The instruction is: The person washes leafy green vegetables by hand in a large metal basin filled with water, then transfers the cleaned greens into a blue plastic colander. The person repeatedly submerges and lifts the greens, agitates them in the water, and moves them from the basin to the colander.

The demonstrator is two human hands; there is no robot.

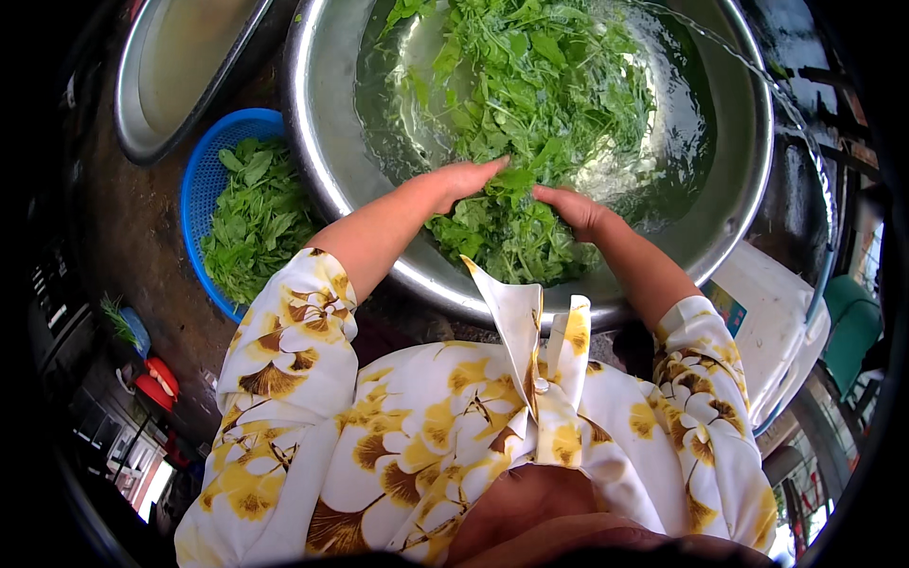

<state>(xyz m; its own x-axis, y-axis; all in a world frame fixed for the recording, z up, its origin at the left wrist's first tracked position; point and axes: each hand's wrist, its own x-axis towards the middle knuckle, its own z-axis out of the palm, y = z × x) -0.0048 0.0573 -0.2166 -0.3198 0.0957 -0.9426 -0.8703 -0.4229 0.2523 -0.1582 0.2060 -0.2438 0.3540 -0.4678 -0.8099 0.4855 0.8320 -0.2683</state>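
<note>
Leafy greens point(547, 78) float in water inside a wide metal basin point(738, 142) in front of me. My left hand point(469, 177) reaches into the basin from the left, thumb over a bunch of the greens. From the right, my right hand point(577, 211) grips the same bunch, its thumb on the leaves. Most fingers of both hands are hidden under leaves or water. The held bunch lies near the basin's front wall, touching the larger floating mass behind it.
A blue plastic colander point(195, 192) with more greens point(252, 220) stands left of the basin. Beyond it is another metal tub point(192, 64) holding cloudy liquid. Water point(785, 99) arcs into the basin from a hose point(820, 284) at right, beside a white box point(767, 305).
</note>
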